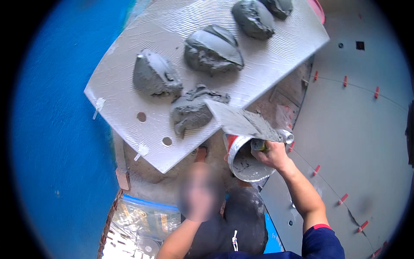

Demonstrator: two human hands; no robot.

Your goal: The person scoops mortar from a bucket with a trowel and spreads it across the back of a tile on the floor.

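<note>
My right hand [274, 155] is closed around the handle of a flat trowel [241, 123], its broad blade smeared with grey mortar. Below the hand, a white bucket [235, 159] with grey residue inside tilts toward me. The blade's far corner meets or overlaps a mound of mortar [194, 110] near the edge of a large pale slab [120, 99]. My left hand [200, 203] is over my dark trousers, low in the middle; a blur hides its fingers, so whether it holds anything does not show.
Several more mortar mounds [213, 49] sit on the slab, which has thin combed ridges and two round holes. Grey floor tiles [345, 142] with red levelling clips [317, 169] lie at right. A blue surface [64, 129] fills the left. A clear plastic bag [142, 220] lies lower left.
</note>
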